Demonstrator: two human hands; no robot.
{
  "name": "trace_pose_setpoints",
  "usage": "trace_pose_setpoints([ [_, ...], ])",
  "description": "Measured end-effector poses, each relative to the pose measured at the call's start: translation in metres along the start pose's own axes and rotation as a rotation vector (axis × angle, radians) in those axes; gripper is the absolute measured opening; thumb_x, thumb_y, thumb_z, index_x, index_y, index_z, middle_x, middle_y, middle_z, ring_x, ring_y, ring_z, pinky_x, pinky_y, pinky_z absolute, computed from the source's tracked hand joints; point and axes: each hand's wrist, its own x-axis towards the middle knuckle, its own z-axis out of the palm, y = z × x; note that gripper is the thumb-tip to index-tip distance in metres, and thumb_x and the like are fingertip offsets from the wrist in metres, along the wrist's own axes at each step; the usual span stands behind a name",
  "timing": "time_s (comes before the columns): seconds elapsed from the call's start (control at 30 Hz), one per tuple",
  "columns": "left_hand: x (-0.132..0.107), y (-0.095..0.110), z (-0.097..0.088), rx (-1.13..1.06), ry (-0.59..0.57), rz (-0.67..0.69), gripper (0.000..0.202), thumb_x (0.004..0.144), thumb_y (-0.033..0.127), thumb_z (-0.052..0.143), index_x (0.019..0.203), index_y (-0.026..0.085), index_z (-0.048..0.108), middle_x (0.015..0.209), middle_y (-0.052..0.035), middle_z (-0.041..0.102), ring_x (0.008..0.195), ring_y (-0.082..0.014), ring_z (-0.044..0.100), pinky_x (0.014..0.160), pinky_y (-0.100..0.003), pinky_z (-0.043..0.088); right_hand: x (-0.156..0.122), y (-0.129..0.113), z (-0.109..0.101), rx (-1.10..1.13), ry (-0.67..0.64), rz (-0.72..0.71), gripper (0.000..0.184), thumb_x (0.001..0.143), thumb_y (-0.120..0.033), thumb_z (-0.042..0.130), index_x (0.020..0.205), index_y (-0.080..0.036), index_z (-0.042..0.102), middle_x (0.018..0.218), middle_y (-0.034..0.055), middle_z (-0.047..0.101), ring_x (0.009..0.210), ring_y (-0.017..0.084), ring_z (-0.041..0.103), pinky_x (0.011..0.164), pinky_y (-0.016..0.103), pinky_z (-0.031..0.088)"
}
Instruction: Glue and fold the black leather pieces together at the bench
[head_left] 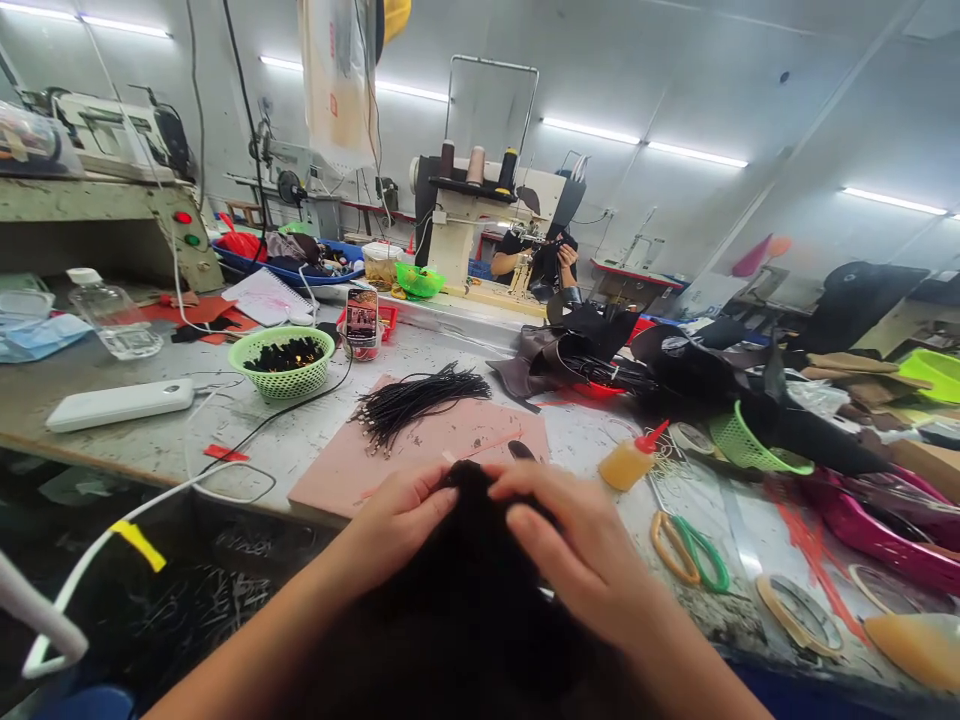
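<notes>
My left hand [401,520] is closed, thumb and fingers pinching the edge of a black piece of soft material [471,482] in front of my body. Its kind is hard to make out against the dark area below. On the other side, my right hand [570,530] grips the same piece with curled fingers, thumb towards the left hand. Just beyond both hands lies a pink board [450,440]. A bundle of black cords [420,400] with small metal ends rests on it, near a small dark oval piece [520,451].
Right of my hands are a glue bottle [628,464] with a red tip, scissors [690,550] and a tape roll [799,612]. Leftward stand a green basket [281,375], a phone [361,318] and a white power bank [120,404]. A person [566,262] works behind a sewing machine [480,190].
</notes>
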Motion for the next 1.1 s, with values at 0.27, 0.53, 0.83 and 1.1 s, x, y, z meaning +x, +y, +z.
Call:
trace_pose_setpoints([
  [0.27,0.004,0.01,0.0,0.167,-0.003,0.039,0.021,0.083,0.028,0.045,0.086,0.017,0.062,0.08,-0.0015,0.066,0.076,-0.0174,0.059,0.07,-0.025,0.046,0.031,0.019,0.009,0.195,-0.077,0.181,0.011,0.084,-0.02,0.047,0.077,-0.019,0.055,0.075,0.0004,0.061,0.072,0.014,0.057,0.067,0.027,0.046],
  [0.53,-0.009,0.0,-0.023,0.189,-0.037,0.016,0.015,0.075,0.023,0.057,0.085,0.016,0.066,0.085,-0.0035,0.07,0.081,-0.0206,0.062,0.074,-0.028,0.047,0.011,0.042,0.0,0.156,0.339,0.271,0.014,0.088,-0.029,0.039,0.084,-0.021,0.05,0.07,0.0008,0.055,0.064,0.016,0.054,0.057,0.029,0.046],
  [0.83,-0.005,-0.002,-0.025,0.119,-0.008,0.039,0.014,0.074,0.024,0.059,0.081,0.015,0.067,0.078,-0.0034,0.068,0.076,-0.0191,0.061,0.072,-0.027,0.047,0.0,0.019,-0.016,-0.396,0.015,-0.652,0.015,0.086,-0.012,0.051,0.092,-0.019,0.064,0.11,-0.0004,0.065,0.111,0.015,0.051,0.108,0.032,0.027],
  [1.1,-0.004,0.012,0.005,0.079,0.341,-0.061,0.008,0.067,0.022,0.056,0.065,0.015,0.058,0.057,0.0038,0.05,0.055,-0.0117,0.045,0.052,-0.022,0.038,-0.006,-0.011,-0.014,-0.357,-0.14,-0.543,0.03,0.087,-0.01,0.034,0.081,-0.016,0.062,0.076,0.0039,0.063,0.066,0.015,0.054,0.073,0.033,0.043],
])
